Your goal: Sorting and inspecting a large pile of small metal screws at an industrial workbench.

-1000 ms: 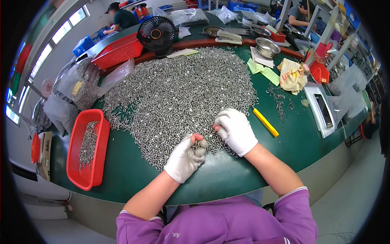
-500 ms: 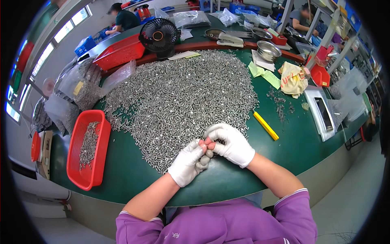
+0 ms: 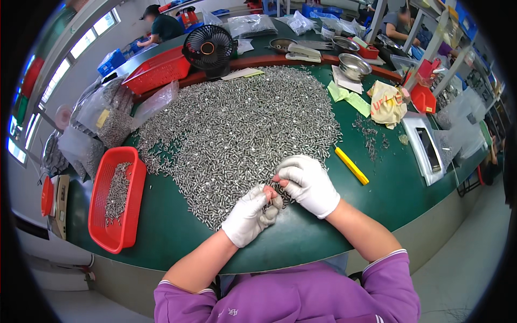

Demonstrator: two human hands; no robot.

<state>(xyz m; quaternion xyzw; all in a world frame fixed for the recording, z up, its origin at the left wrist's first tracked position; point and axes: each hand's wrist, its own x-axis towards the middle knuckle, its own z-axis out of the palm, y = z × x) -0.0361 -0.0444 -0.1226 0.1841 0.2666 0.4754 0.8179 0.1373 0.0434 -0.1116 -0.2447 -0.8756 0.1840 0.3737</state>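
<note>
A wide heap of small silvery metal pins [image 3: 247,124] covers the middle of the green table. At its near edge, my left hand [image 3: 250,214] wears a white glove with bare fingertips; thumb and forefinger are pinched, the other fingers curled. Whatever it grips is too small to make out. Just to the right and a little farther off, my right hand [image 3: 309,185], gloved the same way, also has its thumb and fingertips pressed together. Any piece between them cannot be seen. The two sets of fingertips are close but apart.
At left stands a red basket [image 3: 117,199] with some pins inside. A yellow-handled tool [image 3: 351,166] lies right of the heap. Behind are a black fan [image 3: 209,48], another red basket [image 3: 157,70] and metal bowls [image 3: 354,65]. Filled plastic bags [image 3: 102,116] sit at far left. Two people work farther back.
My right hand has moved slightly up and away, so the fingertips that were touching are now apart. My left hand has stayed nearly in place.
</note>
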